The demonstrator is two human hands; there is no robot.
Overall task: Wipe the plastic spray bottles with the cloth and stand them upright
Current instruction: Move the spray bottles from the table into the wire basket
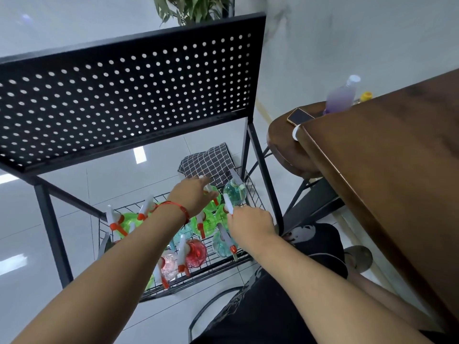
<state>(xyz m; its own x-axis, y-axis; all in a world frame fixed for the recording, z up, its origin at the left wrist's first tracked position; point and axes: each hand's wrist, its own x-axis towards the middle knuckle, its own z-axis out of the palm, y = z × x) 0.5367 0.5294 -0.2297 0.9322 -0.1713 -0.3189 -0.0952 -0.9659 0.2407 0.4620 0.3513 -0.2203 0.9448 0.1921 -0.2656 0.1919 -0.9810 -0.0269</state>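
Observation:
Several plastic spray bottles, green, teal, red and pink with white-and-orange trigger heads, stand in a black wire basket point(218, 265) low in a metal rack. A black-and-white checked cloth point(208, 161) lies over the basket's far edge. My left hand point(192, 196), with a red string on the wrist, reaches over a green bottle point(213, 203) at the back; its fingers lie on the bottle's head. My right hand point(250, 223) grips the white head of another green bottle point(221, 212) near the basket's right side. A teal bottle point(234, 191) stands in the far right corner.
A black perforated shelf point(124, 95) overhangs the basket from above. To the right a dark wooden table point(385, 170) and a round stool point(280, 135) with a phone point(300, 116) and a purple bottle point(340, 98) on it. Grey tiled floor all round.

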